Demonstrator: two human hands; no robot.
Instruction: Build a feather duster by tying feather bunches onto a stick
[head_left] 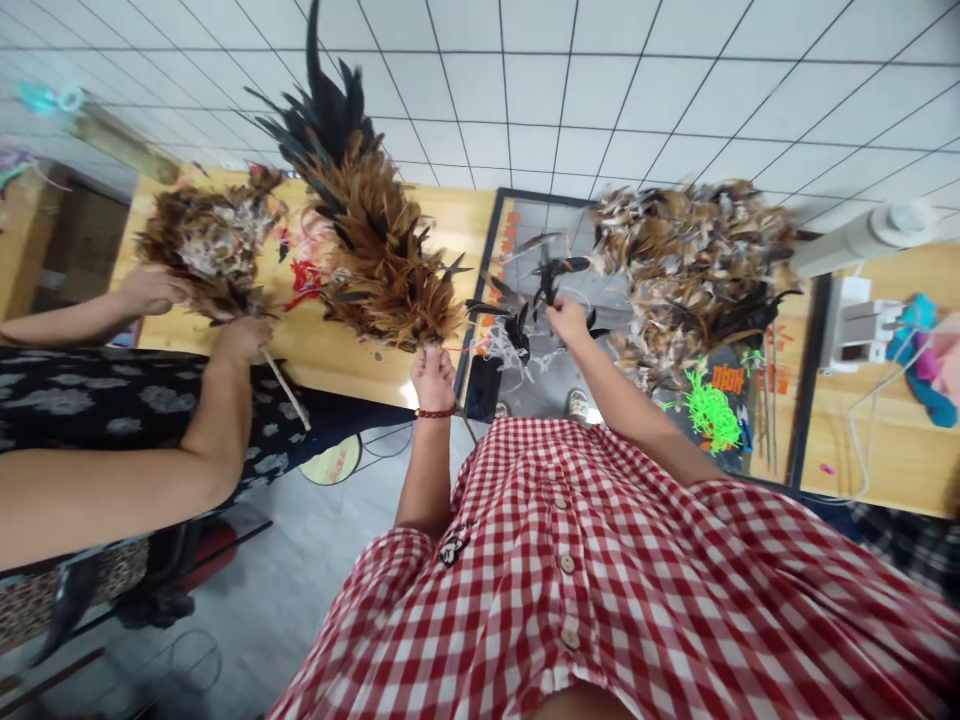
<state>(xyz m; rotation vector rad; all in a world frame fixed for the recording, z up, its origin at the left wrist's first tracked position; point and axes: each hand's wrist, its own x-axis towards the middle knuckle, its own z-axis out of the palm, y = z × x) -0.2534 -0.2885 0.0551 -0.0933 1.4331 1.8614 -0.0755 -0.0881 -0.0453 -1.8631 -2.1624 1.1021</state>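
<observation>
My left hand (433, 378), with a bead bracelet at the wrist, is closed around the lower end of a feather duster (386, 240). The duster is thick with brown feathers and topped by long black ones; it tilts up and to the left over the table. My right hand (570, 322) has its fingers pinched together at some black feathers (553, 278) above the glass-like table panel. How many feathers are between those fingers is hard to see. White scraps (514, 352) lie just left of this hand.
A big pile of brown feathers (690, 260) lies to the right, with green strings (712, 410) and thin rods (766, 400) below it. A white bottle (866, 240) stands farther right. At left, a co-worker's hands (244, 338) hold another feather duster (217, 235). Red strings (304, 285) lie between.
</observation>
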